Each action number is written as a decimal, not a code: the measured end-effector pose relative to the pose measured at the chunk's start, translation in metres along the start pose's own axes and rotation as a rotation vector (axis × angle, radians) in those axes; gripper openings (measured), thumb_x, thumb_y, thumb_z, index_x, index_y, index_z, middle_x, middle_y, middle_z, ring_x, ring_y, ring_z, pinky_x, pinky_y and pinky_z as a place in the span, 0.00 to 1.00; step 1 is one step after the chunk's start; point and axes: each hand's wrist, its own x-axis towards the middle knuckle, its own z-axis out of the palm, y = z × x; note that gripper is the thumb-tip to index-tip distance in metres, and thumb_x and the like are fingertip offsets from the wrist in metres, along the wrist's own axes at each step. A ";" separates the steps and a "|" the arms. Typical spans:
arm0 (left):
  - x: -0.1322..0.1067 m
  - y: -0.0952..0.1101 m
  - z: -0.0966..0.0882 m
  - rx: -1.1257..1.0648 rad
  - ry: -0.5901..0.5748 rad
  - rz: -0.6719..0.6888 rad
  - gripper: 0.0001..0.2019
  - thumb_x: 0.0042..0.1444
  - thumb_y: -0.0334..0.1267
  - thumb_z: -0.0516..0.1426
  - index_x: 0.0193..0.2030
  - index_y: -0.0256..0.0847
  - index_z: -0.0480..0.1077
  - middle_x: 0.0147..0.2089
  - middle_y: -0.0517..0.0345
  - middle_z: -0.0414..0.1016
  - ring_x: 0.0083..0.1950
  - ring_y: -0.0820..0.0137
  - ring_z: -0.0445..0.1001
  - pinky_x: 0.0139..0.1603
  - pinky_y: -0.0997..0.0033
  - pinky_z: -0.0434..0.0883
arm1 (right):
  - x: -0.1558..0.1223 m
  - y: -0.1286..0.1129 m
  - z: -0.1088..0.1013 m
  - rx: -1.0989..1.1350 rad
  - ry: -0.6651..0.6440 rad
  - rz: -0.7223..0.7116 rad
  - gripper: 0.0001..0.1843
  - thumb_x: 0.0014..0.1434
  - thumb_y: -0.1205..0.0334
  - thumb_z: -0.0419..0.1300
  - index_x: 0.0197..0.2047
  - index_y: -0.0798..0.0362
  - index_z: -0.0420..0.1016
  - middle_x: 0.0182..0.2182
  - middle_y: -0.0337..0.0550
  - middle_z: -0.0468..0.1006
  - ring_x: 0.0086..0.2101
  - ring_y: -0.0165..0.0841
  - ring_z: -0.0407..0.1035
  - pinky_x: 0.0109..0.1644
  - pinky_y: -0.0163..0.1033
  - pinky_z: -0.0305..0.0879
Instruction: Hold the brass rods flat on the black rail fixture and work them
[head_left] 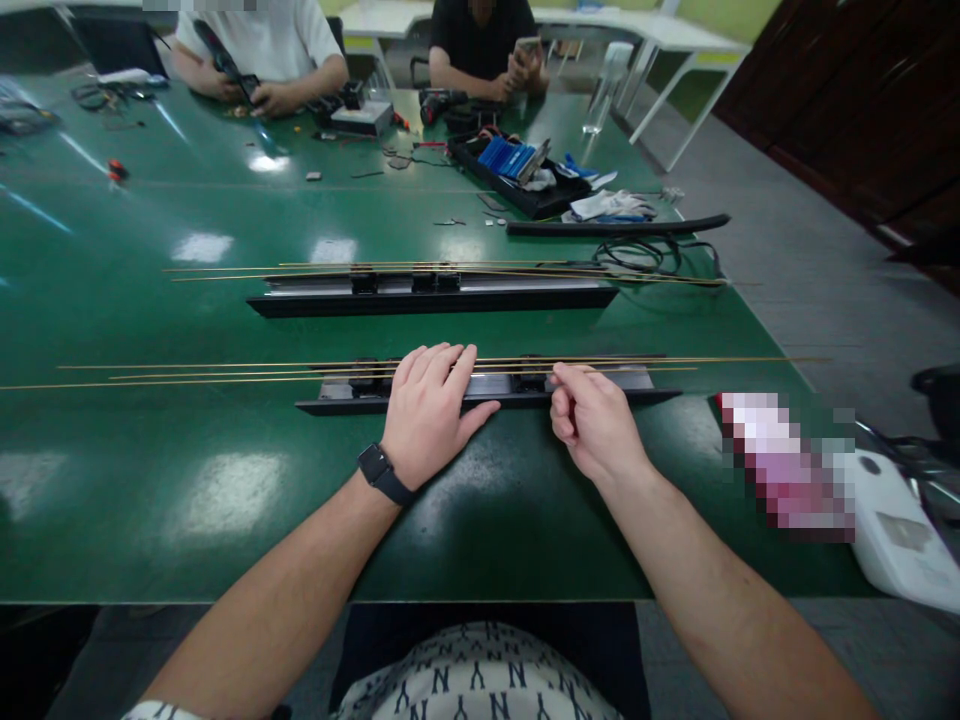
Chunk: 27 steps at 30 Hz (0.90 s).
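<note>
On the green table lies a long black and silver rail (487, 387) with dark blocks on it. Several thin golden rods (202, 378) run lengthwise over it and stick out past both ends. My left hand (431, 405), with a dark watch on its wrist, rests flat across the rail and rods, fingers stretched forward and thumb out to the side. Over the right part of the rail, my right hand (592, 415) is curled, its thumb and forefinger pinched at one of the golden rods. The fingers partly hide the exact grip.
A second rail (442, 300) with golden rods lies farther back. Behind it are a black tray (517, 190) of tools, gloves (611, 206), a coiled cable (637, 255) and a clear bottle (607, 88). At right lies a white device (900, 530). Two people sit across the table.
</note>
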 end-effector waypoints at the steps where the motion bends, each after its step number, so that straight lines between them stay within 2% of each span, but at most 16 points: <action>1: 0.000 0.000 0.000 -0.001 0.001 -0.001 0.30 0.64 0.53 0.59 0.67 0.36 0.66 0.64 0.42 0.73 0.67 0.53 0.69 0.72 0.48 0.59 | 0.000 0.000 0.000 0.003 0.002 0.000 0.13 0.56 0.56 0.69 0.31 0.53 0.72 0.13 0.30 0.66 0.10 0.22 0.53 0.10 0.27 0.42; 15: -0.001 0.000 0.000 -0.009 0.001 -0.010 0.30 0.65 0.52 0.59 0.68 0.38 0.66 0.64 0.42 0.73 0.67 0.52 0.69 0.73 0.48 0.58 | 0.001 0.001 -0.003 -0.059 -0.051 -0.004 0.16 0.56 0.51 0.70 0.33 0.53 0.72 0.13 0.32 0.68 0.10 0.23 0.54 0.11 0.28 0.43; 27: 0.000 0.000 0.000 -0.005 0.002 0.001 0.30 0.64 0.53 0.59 0.67 0.37 0.66 0.64 0.42 0.73 0.67 0.52 0.69 0.72 0.48 0.59 | 0.001 0.001 -0.002 0.004 0.003 0.000 0.14 0.57 0.54 0.70 0.32 0.53 0.71 0.13 0.30 0.66 0.10 0.22 0.53 0.10 0.27 0.43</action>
